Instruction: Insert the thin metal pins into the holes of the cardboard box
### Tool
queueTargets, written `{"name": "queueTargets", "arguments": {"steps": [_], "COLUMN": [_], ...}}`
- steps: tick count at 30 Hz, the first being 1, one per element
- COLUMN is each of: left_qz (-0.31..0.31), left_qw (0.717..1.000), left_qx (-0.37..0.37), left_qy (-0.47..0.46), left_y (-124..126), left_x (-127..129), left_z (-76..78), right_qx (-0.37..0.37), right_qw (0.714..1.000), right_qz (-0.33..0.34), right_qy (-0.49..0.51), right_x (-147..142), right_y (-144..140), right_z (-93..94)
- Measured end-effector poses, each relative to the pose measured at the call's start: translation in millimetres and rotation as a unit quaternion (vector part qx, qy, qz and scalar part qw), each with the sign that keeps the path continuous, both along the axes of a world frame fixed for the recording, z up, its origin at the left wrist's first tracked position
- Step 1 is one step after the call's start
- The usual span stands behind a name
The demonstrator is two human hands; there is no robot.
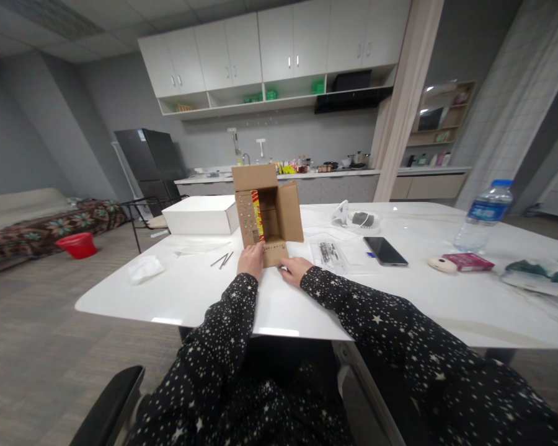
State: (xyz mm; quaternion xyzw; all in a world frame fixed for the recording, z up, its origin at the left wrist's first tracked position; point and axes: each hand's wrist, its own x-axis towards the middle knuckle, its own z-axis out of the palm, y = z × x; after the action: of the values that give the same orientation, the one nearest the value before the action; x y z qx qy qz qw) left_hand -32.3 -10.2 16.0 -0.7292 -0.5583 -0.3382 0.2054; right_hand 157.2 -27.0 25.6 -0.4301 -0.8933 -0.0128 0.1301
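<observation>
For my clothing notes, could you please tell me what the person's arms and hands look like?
Both arms wear long black sleeves dotted with small white stars. The left hand and right hand are bare: no gloves, and no rings or watch that I can make out.

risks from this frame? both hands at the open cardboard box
1. The cardboard box lies on its side with flaps spread; the left hand and right hand press only its lower flap, so it could slide or tip.
2. Loose metal pieces beside the left hand could be swept off the table.
3. The phone lies near the right sleeve.
</observation>
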Motion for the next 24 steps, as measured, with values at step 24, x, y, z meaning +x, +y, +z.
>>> {"name": "queueTargets", "arguments": {"steps": [24], "left_qz": [0.041], "left_qw": [0.992], "left_qx": [-0.031], "left_qy": [0.111], "left_y": [-6.6], "left_x": [13.2], "left_z": [9.8], "right_qx": [0.003], "right_qw": [1.000], "right_qz": [0.003], "right_qy": [0.011], "right_x": [0.8], "right_y": [-4.7], "right_z": [3.1]}}
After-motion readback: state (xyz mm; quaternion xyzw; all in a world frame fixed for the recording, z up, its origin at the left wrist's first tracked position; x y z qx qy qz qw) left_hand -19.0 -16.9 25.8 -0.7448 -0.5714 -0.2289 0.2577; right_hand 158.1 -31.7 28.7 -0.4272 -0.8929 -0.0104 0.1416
